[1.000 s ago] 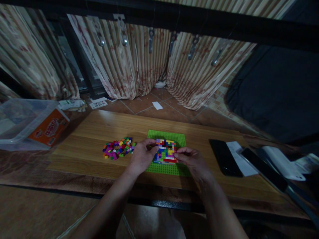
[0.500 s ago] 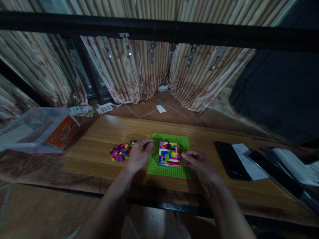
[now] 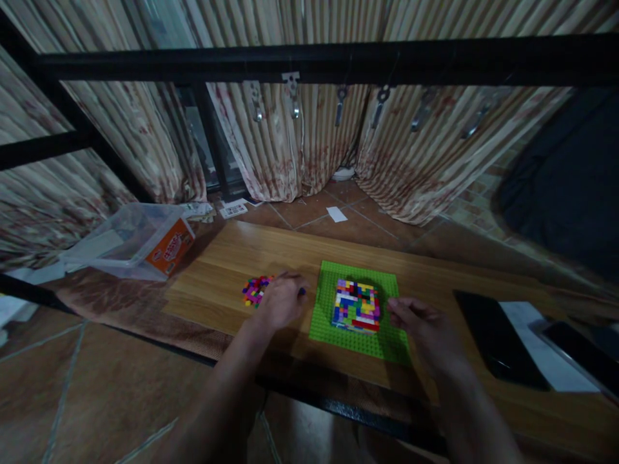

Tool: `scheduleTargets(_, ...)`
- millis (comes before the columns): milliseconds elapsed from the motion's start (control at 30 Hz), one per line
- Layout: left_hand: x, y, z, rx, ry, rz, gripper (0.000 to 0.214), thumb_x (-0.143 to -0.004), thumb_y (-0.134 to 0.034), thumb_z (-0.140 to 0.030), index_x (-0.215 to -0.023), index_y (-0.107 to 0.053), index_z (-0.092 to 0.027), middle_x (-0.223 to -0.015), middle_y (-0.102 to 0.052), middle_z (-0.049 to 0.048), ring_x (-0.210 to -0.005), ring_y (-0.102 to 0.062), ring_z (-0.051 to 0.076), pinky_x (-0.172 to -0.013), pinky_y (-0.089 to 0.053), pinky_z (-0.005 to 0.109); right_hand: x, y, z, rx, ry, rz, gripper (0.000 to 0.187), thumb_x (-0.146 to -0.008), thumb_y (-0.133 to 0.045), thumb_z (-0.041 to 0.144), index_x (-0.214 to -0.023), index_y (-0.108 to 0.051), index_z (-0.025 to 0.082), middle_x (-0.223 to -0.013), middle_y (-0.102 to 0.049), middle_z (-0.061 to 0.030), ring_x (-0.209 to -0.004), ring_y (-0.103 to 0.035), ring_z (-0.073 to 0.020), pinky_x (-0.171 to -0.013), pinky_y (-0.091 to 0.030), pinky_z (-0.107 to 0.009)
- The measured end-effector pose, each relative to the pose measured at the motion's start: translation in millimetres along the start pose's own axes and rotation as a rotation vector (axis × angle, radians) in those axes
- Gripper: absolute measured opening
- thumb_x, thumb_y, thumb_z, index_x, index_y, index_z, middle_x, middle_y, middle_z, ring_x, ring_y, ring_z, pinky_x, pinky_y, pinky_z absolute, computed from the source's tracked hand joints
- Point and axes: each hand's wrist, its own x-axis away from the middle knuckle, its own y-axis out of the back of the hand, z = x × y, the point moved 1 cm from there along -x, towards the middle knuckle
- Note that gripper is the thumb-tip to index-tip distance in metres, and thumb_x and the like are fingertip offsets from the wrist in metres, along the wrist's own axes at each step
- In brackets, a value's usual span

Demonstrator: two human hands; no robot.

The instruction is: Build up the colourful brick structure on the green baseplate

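A low block of multicoloured toy bricks (image 3: 356, 308) stands on a green studded baseplate (image 3: 325, 325). My left hand (image 3: 283, 299) is between the baseplate and a loose pile of small bricks (image 3: 256, 290), partly covering the pile. Its fingers are curled, and a small dark blue brick (image 3: 302, 291) shows at the fingertips. My right hand (image 3: 418, 319) hovers over the baseplate's right edge, just beside the block. Thumb and fingers are pinched together there; anything between them is too small to make out.
The bricks and baseplate lie on a wooden board (image 3: 217, 258). At the right are a black flat device (image 3: 498, 341), white paper (image 3: 541, 341) and a dark phone-like object (image 3: 580, 354). A clear plastic bin (image 3: 130, 248) with an orange label stands left of the board.
The view has swung left, so everything sits further right in it. My left hand has moved off the baseplate's left edge toward the pile. My right hand stays beside the block.
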Motion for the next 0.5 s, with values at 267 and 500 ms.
scheduleTargets(267, -4.1, -6.1, 3.1, -0.023, 0.033, -0.004, 0.023, -0.075, -0.051, -0.005, -0.078, -0.070, -0.017, -0.084, -0.069, 0.0073, -0.087, -0.062, 0.021, -0.083, -0.048, 0.032, 1.5, -3.7, 6.1, -0.040, 0.014, -0.017, 0.033, -0.055, -0.081, 0.049, -0.063, -0.068, 0.019, -0.061, -0.060, 0.0009, -0.061, -0.051, -0.0129, -0.062, -0.040, -0.026)
scheduleTargets(500, -2.6, 2.5, -13.6, 0.233, -0.030, -0.032, 0.021, -0.082, -0.051, -0.012, -0.088, -0.070, -0.020, -0.086, -0.070, 0.0036, -0.084, -0.063, 0.018, -0.077, -0.049, 0.029, 1.9, -7.4, 11.8, -0.076, 0.065, -0.023, 0.034, -0.056, -0.079, 0.050, -0.059, -0.065, 0.019, -0.056, -0.057, 0.0019, -0.054, -0.046, -0.0110, -0.055, -0.037, -0.026)
